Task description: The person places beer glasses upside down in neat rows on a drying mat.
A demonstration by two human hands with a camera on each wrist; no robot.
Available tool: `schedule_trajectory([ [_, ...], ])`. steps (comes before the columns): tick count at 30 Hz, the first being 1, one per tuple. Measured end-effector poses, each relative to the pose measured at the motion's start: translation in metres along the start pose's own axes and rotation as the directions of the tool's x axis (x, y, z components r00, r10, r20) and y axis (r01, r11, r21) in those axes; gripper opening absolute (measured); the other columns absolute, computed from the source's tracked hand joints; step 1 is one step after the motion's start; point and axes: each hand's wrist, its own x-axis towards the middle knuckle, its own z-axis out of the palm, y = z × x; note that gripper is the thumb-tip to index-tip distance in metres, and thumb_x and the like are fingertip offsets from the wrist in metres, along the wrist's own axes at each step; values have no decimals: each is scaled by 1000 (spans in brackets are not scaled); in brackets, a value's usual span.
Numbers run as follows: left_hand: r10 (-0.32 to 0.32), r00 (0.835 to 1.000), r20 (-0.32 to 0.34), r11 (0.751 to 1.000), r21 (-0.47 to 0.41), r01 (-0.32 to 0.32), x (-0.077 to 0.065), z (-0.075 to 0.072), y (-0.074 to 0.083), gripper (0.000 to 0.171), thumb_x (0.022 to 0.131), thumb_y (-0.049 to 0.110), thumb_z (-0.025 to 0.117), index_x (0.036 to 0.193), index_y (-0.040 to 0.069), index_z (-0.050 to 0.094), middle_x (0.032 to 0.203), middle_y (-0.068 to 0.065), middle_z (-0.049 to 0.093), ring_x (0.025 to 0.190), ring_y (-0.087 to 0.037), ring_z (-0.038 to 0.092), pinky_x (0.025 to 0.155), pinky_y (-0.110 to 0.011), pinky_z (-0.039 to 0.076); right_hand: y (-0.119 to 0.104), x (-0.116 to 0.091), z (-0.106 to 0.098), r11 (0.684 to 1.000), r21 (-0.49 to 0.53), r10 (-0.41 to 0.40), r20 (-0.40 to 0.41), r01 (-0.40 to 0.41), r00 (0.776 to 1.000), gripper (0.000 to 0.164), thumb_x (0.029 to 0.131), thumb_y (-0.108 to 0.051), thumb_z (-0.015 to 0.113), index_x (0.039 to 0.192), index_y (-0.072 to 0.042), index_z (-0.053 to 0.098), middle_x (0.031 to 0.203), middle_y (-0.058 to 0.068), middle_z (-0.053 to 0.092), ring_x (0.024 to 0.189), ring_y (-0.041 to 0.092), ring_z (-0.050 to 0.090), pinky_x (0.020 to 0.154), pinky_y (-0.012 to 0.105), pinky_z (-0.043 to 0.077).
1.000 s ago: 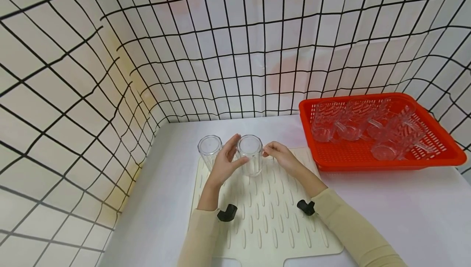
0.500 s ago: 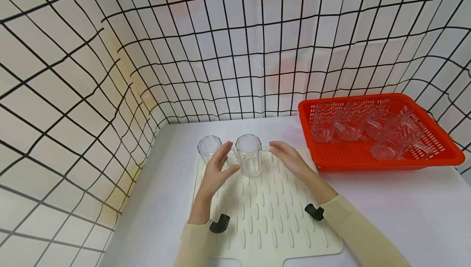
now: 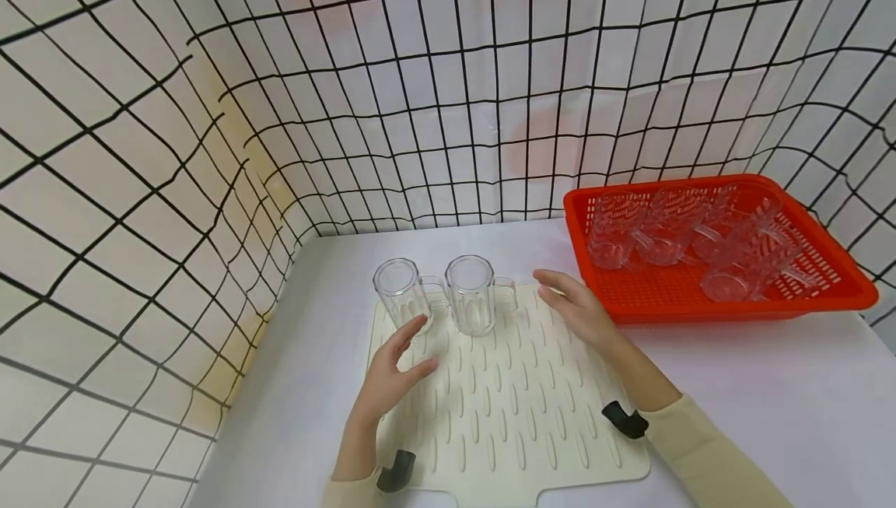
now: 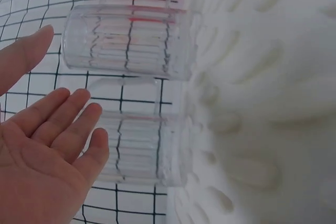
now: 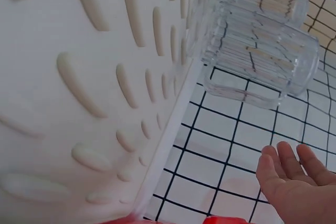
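Note:
Two clear mugs stand side by side at the far end of a cream ribbed drying mat (image 3: 504,415). Both the left mug (image 3: 400,290) and the right mug (image 3: 470,302) have their handles turned to the right. My left hand (image 3: 387,382) hovers over the mat in front of the left mug, thumb and fingers spread, holding nothing. In the left wrist view its fingertips overlap the left mug (image 4: 139,148). My right hand (image 3: 577,312) is held between the right mug's handle and the red basket, fingers extended and palm bare in the right wrist view.
A red plastic basket (image 3: 700,312) sits at the right, with several clear mugs (image 3: 665,239) lying in it. White wall panels with a black grid (image 3: 448,111) close off the back and left of the white table (image 3: 273,383).
Both hands have come away from the right mug, which stays in place. My left hand has drawn back toward me and left; my right hand has let go of the handle and moved right.

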Motion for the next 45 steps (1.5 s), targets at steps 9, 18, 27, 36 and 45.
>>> schedule_trajectory([
  [9,-117,993,7,992,50,116,-29,-1,-12,66,84,11,77,143,6,48,146,-9,48,137,-34,38,111,-56,27,-19,-20,-14,996,61,-57,-27,58,998,43,102,-18,49,138,6,48,141,24,48,132,38,42,109,38,37],
  [18,-271,960,72,948,193,253,-50,-1,-13,80,79,23,81,147,10,42,153,-12,38,140,-39,30,107,-64,27,-19,-35,-33,986,87,-132,-100,141,986,40,103,-16,48,135,7,49,136,19,54,117,2,51,94,11,41],
  [27,-213,968,132,911,386,148,-64,-2,-19,91,71,21,86,146,-2,39,154,-22,29,142,-46,18,107,-69,18,-9,-44,-72,985,-1,-168,-243,173,955,40,104,-18,46,139,0,50,134,-3,57,121,3,47,95,11,39],
  [36,-225,951,212,904,411,123,-71,-1,-24,106,66,28,87,149,-6,29,155,-29,19,142,-51,11,103,-75,6,-3,-53,-116,990,39,-116,-347,138,931,38,104,-19,46,140,-7,53,129,-13,59,119,6,48,92,9,39],
  [45,-233,940,249,903,414,114,-73,0,-25,105,67,31,87,147,-8,31,153,-30,21,142,-51,9,104,-75,5,1,-66,-158,998,9,53,-405,-54,913,44,104,-30,44,146,-18,47,128,-23,54,113,-2,45,92,7,38],
])
